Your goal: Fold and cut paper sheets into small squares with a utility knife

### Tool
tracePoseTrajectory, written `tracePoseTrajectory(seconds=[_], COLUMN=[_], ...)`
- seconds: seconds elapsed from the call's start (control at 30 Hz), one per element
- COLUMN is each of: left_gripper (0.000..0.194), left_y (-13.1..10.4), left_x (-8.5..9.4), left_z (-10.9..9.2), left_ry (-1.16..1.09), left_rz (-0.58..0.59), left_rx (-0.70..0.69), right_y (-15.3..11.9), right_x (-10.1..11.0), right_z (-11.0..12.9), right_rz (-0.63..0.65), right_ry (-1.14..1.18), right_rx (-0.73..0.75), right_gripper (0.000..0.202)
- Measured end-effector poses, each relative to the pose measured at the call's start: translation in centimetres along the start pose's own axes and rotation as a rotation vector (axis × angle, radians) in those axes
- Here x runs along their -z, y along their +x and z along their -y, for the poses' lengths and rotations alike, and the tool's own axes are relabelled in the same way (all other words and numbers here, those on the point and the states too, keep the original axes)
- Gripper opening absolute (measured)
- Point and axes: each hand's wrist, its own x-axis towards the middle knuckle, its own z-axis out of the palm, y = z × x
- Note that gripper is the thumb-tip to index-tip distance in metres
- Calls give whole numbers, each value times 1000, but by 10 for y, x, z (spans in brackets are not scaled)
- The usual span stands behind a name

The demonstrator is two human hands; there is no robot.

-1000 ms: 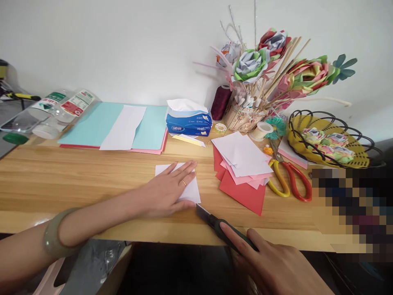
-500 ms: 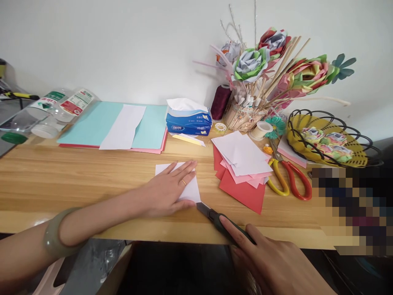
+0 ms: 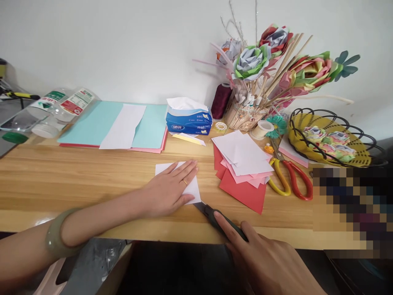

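Note:
A white paper piece (image 3: pixel 192 191) lies on the wooden table under my left hand (image 3: pixel 167 190), which rests flat on it with fingers stretched out. My right hand (image 3: pixel 260 250) is wrapped round a dark-handled knife (image 3: pixel 222 223), its index finger lying along the top. The blade's tip is at the paper's lower right corner, close to my left thumb. To the right sits a loose stack of white, pink and red paper squares (image 3: pixel 248 157).
Scissors (image 3: pixel 296 180) lie right of the stack, beside a yellow basket (image 3: pixel 362 153) of paper flowers. Behind stand a tissue pack (image 3: pixel 188 121) and a holder (image 3: pixel 245 112) with sticks and flowers. Blue sheets (image 3: pixel 89 123) and plastic bottles (image 3: pixel 46 106) are at the left.
My right hand and the knife have moved slightly left, bringing the blade along the paper's lower edge. My left hand has barely moved; its thumb sits a little higher.

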Motion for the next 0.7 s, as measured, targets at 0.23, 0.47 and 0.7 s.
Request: tracePoseTrajectory(seconds=[0.23, 0.47, 0.7], left_gripper=[59, 49, 49], left_y=[-1, -2, -2], left_x=[0, 0, -3], left_z=[0, 2, 3], left_ry=[-21, -57, -48], left_rz=[-20, -50, -78], left_rx=[-15, -57, -60], right_y=[-8, -6, -1], right_x=[3, 3, 0], right_z=[-5, -3, -2], right_rz=[52, 33, -14], right_ry=[-3, -23, -73], right_rx=[-12, -10, -14], right_gripper=[84, 84, 85])
